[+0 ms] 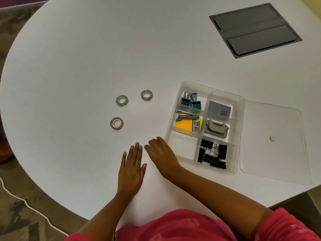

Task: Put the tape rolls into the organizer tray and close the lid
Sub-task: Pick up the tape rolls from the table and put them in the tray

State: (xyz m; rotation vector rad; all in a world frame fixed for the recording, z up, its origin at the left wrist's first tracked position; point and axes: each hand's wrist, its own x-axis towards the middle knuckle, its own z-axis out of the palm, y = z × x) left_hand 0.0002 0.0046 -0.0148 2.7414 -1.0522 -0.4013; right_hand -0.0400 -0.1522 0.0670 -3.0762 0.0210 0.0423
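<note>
Three clear tape rolls lie flat on the white table: one (pixel 122 100) at the left, one (pixel 146 95) to its right, and one (pixel 116 123) nearer to me. The clear organizer tray (pixel 240 101) stands to the right, its near-left compartment (pixel 182 146) bare. Its clear lid (pixel 271 153) lies flat on the table to the tray's right. My left hand (pixel 132 164) rests flat with fingers spread, holding nothing. My right hand (pixel 160 153) lies palm down beside the tray's near-left corner, fingers loosely curled, holding nothing.
The tray's other compartments hold green clips (pixel 191 100), a grey card box (pixel 219 110), a stapler with sticky notes (pixel 188 123), a hole punch (pixel 216 128) and black binder clips (pixel 212 156). A grey hatch (pixel 255 29) is set into the table at the far right.
</note>
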